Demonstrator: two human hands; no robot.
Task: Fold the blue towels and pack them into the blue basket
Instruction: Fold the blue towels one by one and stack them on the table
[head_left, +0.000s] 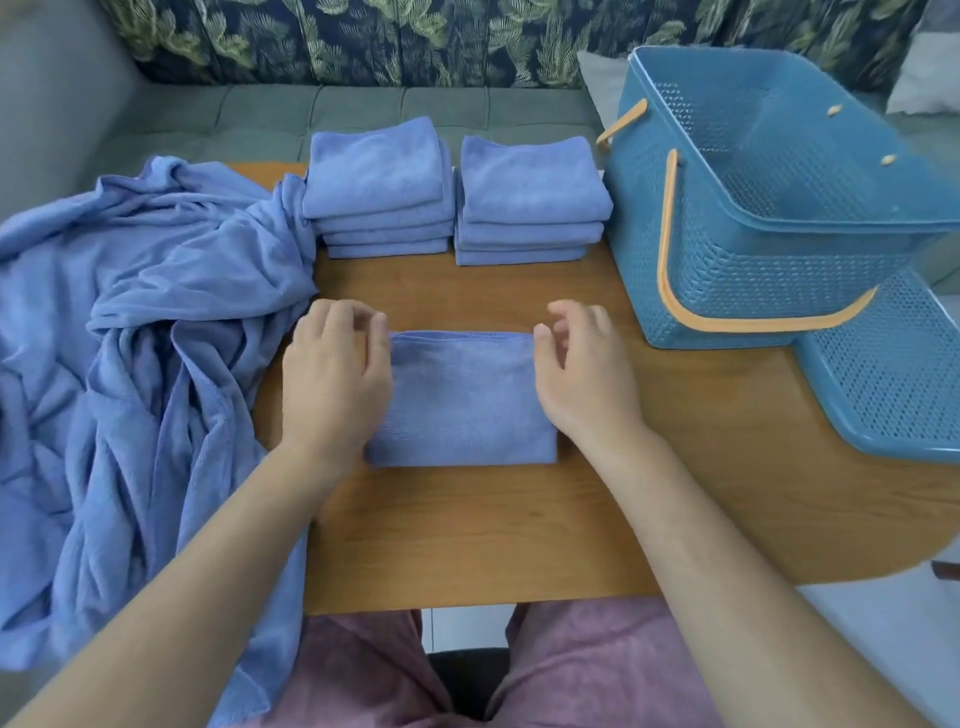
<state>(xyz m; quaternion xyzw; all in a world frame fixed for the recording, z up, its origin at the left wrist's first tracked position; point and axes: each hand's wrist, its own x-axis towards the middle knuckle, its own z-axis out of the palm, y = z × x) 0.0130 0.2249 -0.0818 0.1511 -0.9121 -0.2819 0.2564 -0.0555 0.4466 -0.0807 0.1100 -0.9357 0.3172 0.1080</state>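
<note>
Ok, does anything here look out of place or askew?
Nothing damaged. The unfolded towel heap spills over the left edge of the table toward the lap, and the basket stands empty with what looks like its lid lying beside it. The folded stacks sit square.

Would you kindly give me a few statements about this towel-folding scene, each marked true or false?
1. A left stack and a right stack of folded towels stand side by side at the far side of the table. True.
2. The blue basket already holds folded towels. False: no towel is visible inside it.
3. A folded towel lies on the table between the left hand and the right hand. True.
4. The heap of unfolded towels lies on the person's right. False: it lies on the left, and the basket is on the right.
5. The basket's handles are orange. True.
</note>
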